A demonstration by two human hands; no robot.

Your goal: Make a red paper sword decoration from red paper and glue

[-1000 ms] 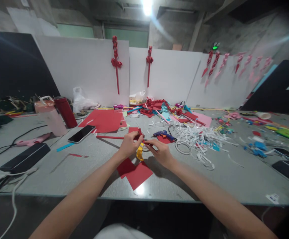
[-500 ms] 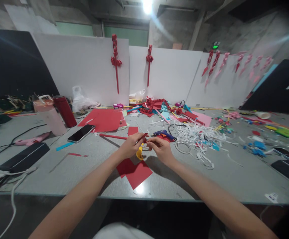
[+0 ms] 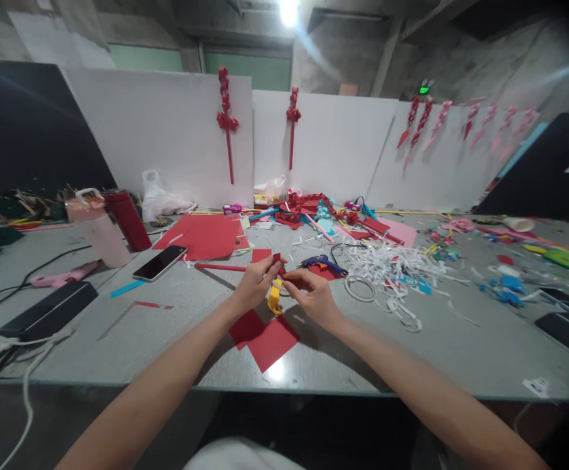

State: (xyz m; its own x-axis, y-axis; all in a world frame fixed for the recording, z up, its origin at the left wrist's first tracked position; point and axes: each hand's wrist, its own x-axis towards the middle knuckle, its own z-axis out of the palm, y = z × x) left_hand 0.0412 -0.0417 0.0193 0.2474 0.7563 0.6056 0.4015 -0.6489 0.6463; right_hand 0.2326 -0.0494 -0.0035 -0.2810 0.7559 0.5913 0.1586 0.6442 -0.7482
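Observation:
My left hand (image 3: 255, 285) pinches a small folded piece of red paper (image 3: 277, 258), whose upper end sticks out above the fingertips. Close on its right, my right hand (image 3: 312, 295) has thumb and fingers drawn together at the same paper; its exact hold is partly hidden. Below the fingertips stands a yellow object (image 3: 273, 301), its kind unclear. Red paper squares (image 3: 273, 344) lie overlapping nearer the table edge. A thin red stick (image 3: 220, 267) lies left of my left hand, and a blue hot glue gun (image 3: 324, 264) rests just beyond my right hand.
White paper shreds (image 3: 387, 261) and a white ring (image 3: 360, 288) lie to the right. Leftward are a phone (image 3: 160, 262), large red sheets (image 3: 201, 235), a pink bottle (image 3: 99, 232), a red flask (image 3: 126, 219), a pink glue gun (image 3: 66, 274) and a black box (image 3: 49, 310) with cables.
Both hands have shifted slightly left with the red paper, which now points more upright. The fingertips of the two hands are a little differently placed, and more of the yellow object shows.

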